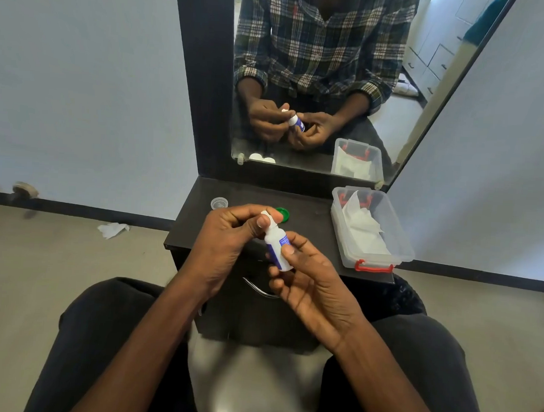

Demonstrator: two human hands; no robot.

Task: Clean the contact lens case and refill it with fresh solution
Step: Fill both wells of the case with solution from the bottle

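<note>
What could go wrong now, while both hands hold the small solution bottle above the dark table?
1. The left hand works at the cap while the right hand pinches the solution bottle; a squeeze might spill solution.
2. The bottle hangs over the table edge; if dropped, it may fall to the floor.
3. The green cap lies behind the hands and could be knocked.

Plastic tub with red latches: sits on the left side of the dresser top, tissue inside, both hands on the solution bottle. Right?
Not quite. The head view shows the plastic tub on the right side. Tissue inside, left hand and right hand on the solution bottle: correct.
</note>
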